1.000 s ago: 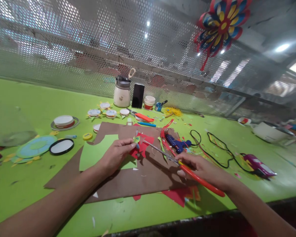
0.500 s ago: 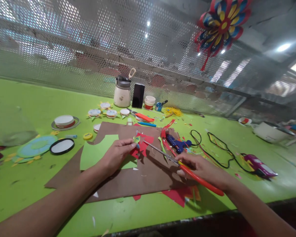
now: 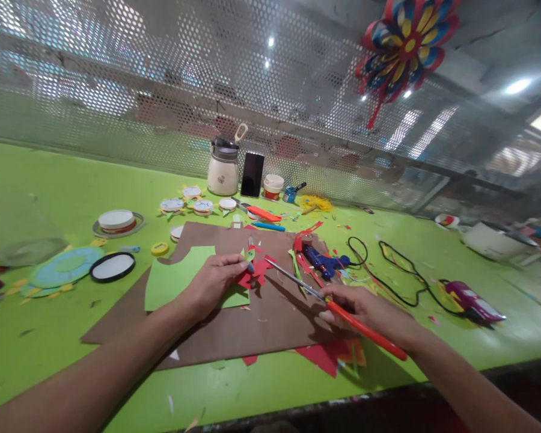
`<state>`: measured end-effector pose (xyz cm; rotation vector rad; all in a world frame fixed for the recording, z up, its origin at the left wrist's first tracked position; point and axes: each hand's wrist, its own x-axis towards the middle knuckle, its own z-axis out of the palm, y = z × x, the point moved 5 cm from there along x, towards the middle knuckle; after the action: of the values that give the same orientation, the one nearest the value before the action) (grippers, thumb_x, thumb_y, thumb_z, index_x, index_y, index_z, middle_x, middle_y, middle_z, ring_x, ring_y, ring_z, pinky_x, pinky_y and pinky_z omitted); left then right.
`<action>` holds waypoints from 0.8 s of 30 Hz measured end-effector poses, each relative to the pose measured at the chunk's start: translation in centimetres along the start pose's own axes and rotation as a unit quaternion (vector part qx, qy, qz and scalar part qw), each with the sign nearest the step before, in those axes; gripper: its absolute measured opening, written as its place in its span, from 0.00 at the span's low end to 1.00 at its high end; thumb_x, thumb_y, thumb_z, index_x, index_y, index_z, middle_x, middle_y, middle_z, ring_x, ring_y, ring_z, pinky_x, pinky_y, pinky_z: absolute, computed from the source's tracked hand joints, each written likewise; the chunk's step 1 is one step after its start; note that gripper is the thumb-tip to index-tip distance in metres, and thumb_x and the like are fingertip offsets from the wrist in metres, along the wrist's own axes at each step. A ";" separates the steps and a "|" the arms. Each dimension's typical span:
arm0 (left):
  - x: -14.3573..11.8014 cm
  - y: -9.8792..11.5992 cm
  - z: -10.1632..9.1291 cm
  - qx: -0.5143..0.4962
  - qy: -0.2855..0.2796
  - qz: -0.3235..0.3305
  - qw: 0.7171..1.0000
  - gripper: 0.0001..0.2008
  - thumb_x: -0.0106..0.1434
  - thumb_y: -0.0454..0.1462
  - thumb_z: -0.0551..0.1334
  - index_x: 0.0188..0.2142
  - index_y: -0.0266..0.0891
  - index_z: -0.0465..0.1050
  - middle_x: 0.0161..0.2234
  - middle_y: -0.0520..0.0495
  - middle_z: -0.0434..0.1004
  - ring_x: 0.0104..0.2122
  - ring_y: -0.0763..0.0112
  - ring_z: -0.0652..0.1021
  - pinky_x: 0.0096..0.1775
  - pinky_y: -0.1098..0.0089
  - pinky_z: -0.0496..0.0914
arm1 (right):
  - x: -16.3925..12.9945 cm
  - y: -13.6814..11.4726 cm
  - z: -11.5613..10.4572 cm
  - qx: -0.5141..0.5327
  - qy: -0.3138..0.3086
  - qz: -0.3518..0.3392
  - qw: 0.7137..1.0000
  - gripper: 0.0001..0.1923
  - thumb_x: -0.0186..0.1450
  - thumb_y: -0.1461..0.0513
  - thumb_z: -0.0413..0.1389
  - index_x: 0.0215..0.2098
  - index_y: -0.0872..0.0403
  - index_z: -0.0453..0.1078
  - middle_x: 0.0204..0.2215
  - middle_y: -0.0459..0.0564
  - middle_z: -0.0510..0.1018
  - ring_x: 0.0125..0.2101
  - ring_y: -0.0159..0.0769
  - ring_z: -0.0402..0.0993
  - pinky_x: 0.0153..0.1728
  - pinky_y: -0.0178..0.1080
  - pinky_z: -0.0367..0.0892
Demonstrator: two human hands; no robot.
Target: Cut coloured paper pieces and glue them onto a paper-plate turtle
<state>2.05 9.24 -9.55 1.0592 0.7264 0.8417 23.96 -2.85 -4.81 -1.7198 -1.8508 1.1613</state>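
Between the thumb and fingers of my left hand (image 3: 214, 279) is a small green paper cutout (image 3: 250, 255) with a dark spot on it. Jagged red paper (image 3: 259, 275) shows just beside those fingertips; whether it is held too, I cannot tell. My right hand (image 3: 358, 310) grips scissors (image 3: 365, 334) with red handles, tips pointing left at the red paper's edge. The blades look nearly together. Below both hands lies a brown board (image 3: 270, 331), with a light green sheet (image 3: 174, 273) partly under my left hand.
A blue glue gun (image 3: 318, 261) with a black cord lies near my right hand, among paper scraps. Behind are a red cutter (image 3: 265, 214), a blue pen (image 3: 268, 227), a phone (image 3: 252, 174) and a white jar (image 3: 223, 174). Several round lids (image 3: 112, 266) sit left.
The red paper near my left fingertips looks narrower and has shifted slightly. The scissors' blades have drawn closer together. Both arms stay nearly in place.
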 end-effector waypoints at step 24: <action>-0.7 1.2 1.1 0.038 -0.070 0.016 0.997 0.10 0.61 0.41 0.62 0.31 0.37 0.78 0.30 0.46 0.82 0.29 0.69 0.79 0.36 0.71 0.71 | -0.5 -1.6 0.0 -0.460 0.144 0.051 0.875 0.16 0.63 0.56 0.53 0.45 0.56 0.72 0.36 0.62 0.79 0.37 0.53 0.76 0.34 0.44 0.65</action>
<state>2.32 8.48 -7.96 1.1889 0.6292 0.7633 23.03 -3.16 -3.46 -2.2958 -2.2871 -0.0641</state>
